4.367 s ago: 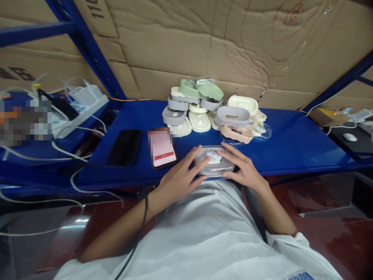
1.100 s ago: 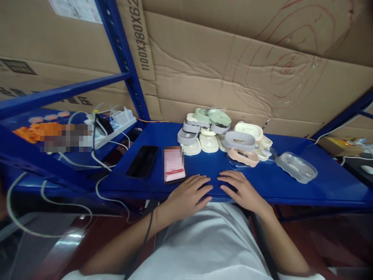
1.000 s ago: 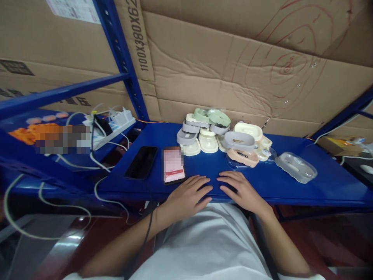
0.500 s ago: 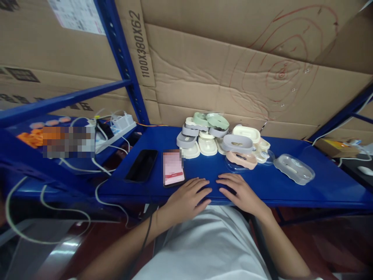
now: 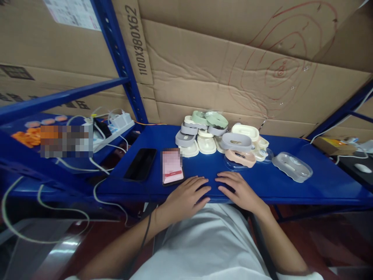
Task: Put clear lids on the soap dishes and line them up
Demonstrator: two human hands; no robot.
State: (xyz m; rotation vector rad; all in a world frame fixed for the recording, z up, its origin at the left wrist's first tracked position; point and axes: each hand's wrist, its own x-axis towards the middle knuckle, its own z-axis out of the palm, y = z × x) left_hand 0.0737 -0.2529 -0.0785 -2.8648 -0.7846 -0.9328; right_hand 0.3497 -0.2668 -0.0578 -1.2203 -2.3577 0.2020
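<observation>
My left hand (image 5: 188,196) lies on the front edge of the blue table (image 5: 201,167), fingers apart and nothing in them. Just beyond it is a phone with a lit pink screen (image 5: 172,171); a dark phone (image 5: 141,165) lies further left. Opposite, my right hand (image 5: 237,190) also rests on the edge, open, its fingers pointing toward the left hand. Past the right hand sit a peach oval plastic dish (image 5: 240,158) and a grey oval dish (image 5: 236,142). A pile of similar grey, cream and green (image 5: 217,120) dishes stands behind. A clear plastic tray (image 5: 292,167) lies on the right.
A white power strip (image 5: 121,123) with tangled cables stands on the left shelf, near orange pieces (image 5: 27,137). Blue metal posts (image 5: 124,66) frame the table. Cardboard (image 5: 204,62) forms the back wall. At far right are a small box (image 5: 335,146) and a white mouse (image 5: 363,168).
The view has shifted very slightly, so everything appears a little further left and up. Both hands keep their place and pose on the table edge.
</observation>
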